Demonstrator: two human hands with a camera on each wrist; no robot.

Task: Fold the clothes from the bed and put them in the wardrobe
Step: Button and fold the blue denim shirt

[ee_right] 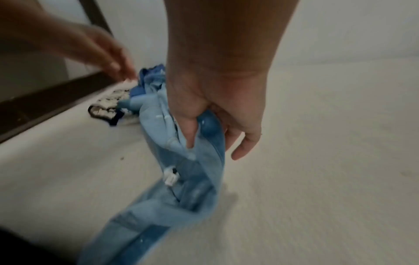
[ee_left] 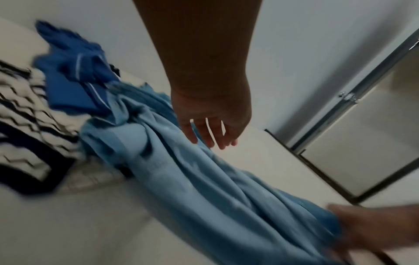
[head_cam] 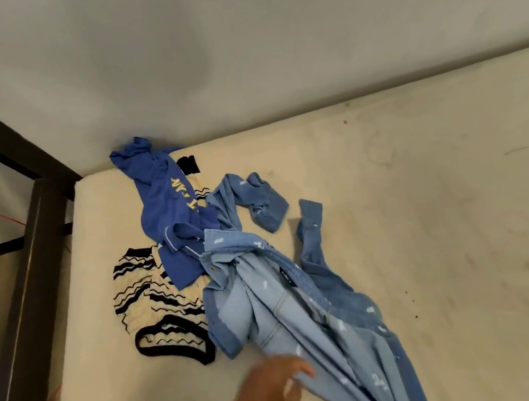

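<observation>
Right hand (ee_right: 213,114): clenching bunched denim shirt (head_cam: 304,298), likely dragging it clear for folding.
Left hand (head_cam: 271,387): fingers relaxed, reaching beside shirt.
Shirt: trailing across bed (head_cam: 439,213), overlapping blue jersey (head_cam: 164,205).

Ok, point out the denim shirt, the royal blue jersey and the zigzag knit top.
denim shirt (head_cam: 278,301), head view, pale inside back.
royal blue jersey (head_cam: 160,199), head view, chest by lettering.
zigzag knit top (head_cam: 142,300), head view, striped body.
</observation>
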